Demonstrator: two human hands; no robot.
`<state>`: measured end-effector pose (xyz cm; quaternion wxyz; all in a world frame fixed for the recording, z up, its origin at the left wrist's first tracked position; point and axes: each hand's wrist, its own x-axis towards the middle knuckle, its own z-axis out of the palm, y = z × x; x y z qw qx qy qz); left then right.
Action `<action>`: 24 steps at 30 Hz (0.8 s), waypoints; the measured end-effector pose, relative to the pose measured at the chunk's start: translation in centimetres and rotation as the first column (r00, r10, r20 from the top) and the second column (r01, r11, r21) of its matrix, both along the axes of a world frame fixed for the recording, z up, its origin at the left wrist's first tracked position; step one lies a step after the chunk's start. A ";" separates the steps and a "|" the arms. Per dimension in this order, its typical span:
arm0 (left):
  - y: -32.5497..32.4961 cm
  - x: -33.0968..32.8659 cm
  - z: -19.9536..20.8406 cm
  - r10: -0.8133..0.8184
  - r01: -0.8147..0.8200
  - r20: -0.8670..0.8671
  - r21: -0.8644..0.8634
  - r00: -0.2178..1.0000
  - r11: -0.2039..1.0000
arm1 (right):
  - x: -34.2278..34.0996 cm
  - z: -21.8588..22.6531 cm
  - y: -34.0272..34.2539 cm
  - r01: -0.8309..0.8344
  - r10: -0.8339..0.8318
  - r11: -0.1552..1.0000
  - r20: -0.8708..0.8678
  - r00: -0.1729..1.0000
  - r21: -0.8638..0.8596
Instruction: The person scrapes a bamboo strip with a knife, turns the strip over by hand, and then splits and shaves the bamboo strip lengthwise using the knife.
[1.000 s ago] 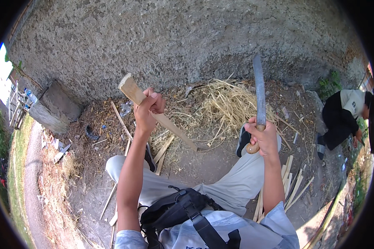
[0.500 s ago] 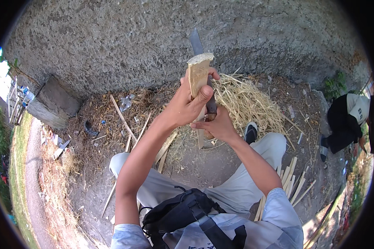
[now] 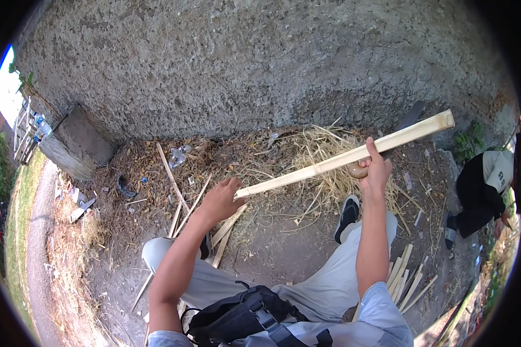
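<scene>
A long pale bamboo strip (image 3: 341, 158) slants across in front of me, its right end higher and farther off. My left hand (image 3: 219, 202) is closed around its near left end. Toward the other end my right hand (image 3: 377, 172) grips the strip, the index finger stretched along it. That same hand also holds a large knife: its rounded brown handle (image 3: 358, 170) shows beside the fingers, and its dark blade (image 3: 412, 114) sticks out behind the strip. The middle of the blade is hidden by the strip.
Behind stands a rough grey wall (image 3: 214, 69). A heap of pale shavings (image 3: 330, 191) lies at its foot. Cut strips (image 3: 410, 280) rest by my right leg, others (image 3: 226, 231) near my left foot. At left is a concrete block (image 3: 81, 144); at right, another person (image 3: 483, 176).
The strip has swung from upright to slanting sideways. My hands have parted, the left toward the lower left, the right to the right with the knife.
</scene>
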<state>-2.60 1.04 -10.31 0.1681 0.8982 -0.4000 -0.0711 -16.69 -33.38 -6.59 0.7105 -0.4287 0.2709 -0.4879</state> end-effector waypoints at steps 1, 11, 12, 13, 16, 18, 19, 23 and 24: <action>0.2 0.0 -0.2 0.038 -0.038 0.014 0.001 0.999 0.999 | -0.6 -0.5 -0.9 -0.020 0.016 0.997 0.046 0.999 0.078; 2.5 1.4 -0.1 0.221 -0.208 0.201 -0.087 0.954 0.974 | -6.7 -1.6 -8.0 -0.152 0.076 0.965 0.328 0.942 0.213; 2.5 1.4 -0.2 0.240 -0.220 0.240 -0.108 0.941 0.970 | -7.1 -1.9 -8.5 -0.156 0.080 0.965 0.328 0.941 0.212; 2.5 1.3 -0.1 0.249 -0.228 0.239 -0.113 0.939 0.967 | -7.5 -2.1 -9.0 -0.115 0.033 0.960 0.304 0.952 0.255; 3.2 2.0 -0.9 0.264 -0.211 0.354 -0.182 0.897 0.960 | -8.0 -2.0 -8.8 -0.063 -0.011 0.957 0.251 0.968 0.284; 3.9 2.2 -1.0 0.285 -0.223 0.331 -0.213 0.899 0.951 | -8.5 -2.1 -9.4 -0.053 -0.020 0.964 0.269 0.963 0.262; 4.0 2.3 -0.9 0.304 -0.231 0.308 -0.250 0.902 0.940 | -9.0 -2.3 -10.0 -0.072 -0.007 0.961 0.284 0.959 0.267; 4.7 2.5 -0.8 0.343 -0.245 0.264 -0.340 0.901 0.908 | -10.4 -3.0 -10.9 -0.052 -0.034 0.967 0.332 0.943 0.249; 4.9 2.5 -0.7 0.359 -0.255 0.254 -0.364 0.898 0.896 | -10.7 -2.8 -10.7 -0.060 -0.027 0.968 0.334 0.942 0.245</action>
